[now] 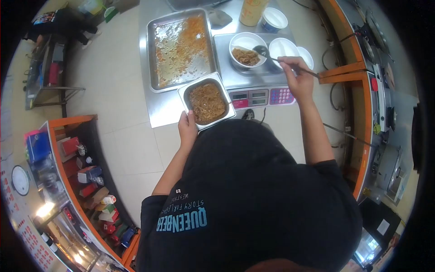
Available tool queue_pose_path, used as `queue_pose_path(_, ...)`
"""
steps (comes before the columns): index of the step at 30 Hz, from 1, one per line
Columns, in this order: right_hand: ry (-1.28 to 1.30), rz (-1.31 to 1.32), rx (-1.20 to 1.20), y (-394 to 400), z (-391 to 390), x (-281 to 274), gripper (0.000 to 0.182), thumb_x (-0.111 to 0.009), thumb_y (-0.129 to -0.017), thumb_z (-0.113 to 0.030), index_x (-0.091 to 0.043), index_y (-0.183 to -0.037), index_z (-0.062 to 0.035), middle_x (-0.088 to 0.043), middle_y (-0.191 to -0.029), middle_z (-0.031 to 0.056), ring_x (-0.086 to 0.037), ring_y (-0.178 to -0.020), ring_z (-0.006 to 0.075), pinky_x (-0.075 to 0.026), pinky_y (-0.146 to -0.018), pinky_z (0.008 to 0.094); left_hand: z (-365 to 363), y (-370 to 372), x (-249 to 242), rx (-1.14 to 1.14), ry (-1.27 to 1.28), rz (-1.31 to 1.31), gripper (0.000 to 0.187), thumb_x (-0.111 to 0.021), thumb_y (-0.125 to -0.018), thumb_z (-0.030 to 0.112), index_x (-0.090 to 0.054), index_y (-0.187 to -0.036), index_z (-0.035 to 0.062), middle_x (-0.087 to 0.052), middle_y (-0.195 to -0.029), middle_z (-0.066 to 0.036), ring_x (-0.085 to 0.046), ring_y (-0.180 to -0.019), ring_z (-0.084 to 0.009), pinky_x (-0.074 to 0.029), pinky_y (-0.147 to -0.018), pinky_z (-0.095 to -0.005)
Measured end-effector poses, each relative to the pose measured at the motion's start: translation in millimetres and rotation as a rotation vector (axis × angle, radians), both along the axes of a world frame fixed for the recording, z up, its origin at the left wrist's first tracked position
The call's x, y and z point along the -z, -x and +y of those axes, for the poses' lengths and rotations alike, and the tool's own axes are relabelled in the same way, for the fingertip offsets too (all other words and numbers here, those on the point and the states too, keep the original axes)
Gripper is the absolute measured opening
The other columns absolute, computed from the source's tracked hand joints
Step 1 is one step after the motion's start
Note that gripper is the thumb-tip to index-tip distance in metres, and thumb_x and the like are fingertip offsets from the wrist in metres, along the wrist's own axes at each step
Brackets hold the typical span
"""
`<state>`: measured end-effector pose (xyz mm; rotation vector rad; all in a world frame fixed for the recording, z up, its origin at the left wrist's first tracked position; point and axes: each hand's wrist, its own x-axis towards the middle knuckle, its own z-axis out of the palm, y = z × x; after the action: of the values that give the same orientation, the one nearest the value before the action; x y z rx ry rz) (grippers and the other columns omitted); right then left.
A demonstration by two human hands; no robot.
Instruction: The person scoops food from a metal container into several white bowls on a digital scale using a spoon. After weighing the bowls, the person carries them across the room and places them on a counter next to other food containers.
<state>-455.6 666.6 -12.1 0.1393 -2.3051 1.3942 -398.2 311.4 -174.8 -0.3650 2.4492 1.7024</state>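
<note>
My left hand (188,128) grips the near left side of a square metal pan (182,93) of brown shredded food (207,103), held tilted at the table's front edge. In my right hand (299,78) is the long handle of a dark spoon (261,51). Its bowl rests over the right rim of a white bowl (234,41), which holds a portion of the brown food (245,57). That bowl stands on the metal platform of a digital scale (260,96). Two white bowls or lids (282,47) lie to its right, partly behind my right hand.
A large shallow tray (181,54) with oily orange residue lies left of the scale on the steel table (156,106). Behind the bowls stand a yellowish tall container (253,11) and a white tub (274,19). Orange-edged shelves (74,121) flank both sides. Another person (63,22) is at upper left.
</note>
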Motion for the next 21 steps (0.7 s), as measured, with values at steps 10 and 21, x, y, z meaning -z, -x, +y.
queue_pose_path(10,-0.013,-0.005,-0.075,20.5,-29.2,1.2,0.010,-0.065,-0.087,-0.006,-0.065,-0.095,-0.0001,-0.069,-0.090,0.0093,-0.066,-0.077,0.0186,-0.051,-0.072,0.0290,-0.3,-2.0,5.0,0.004,0.011,0.020,0.037,-0.046,-0.100,0.029,-0.046,-0.077,0.0004,-0.046,-0.064,-0.008,-0.041,-0.062,-0.0140,-0.037,-0.058,-0.0337)
queue_pose_path(21,-0.306,-0.229,-0.053,16.0,-26.7,-11.2,0.009,-0.064,-0.087,-0.008,-0.061,-0.094,-0.0035,-0.068,-0.084,0.0122,-0.068,-0.079,0.0266,-0.052,-0.068,0.0326,1.3,-4.6,2.4,0.012,0.030,0.021,0.038,-0.047,-0.099,0.030,-0.047,-0.077,-0.0008,-0.049,-0.062,-0.011,-0.045,-0.060,-0.0175,-0.039,-0.058,-0.0369)
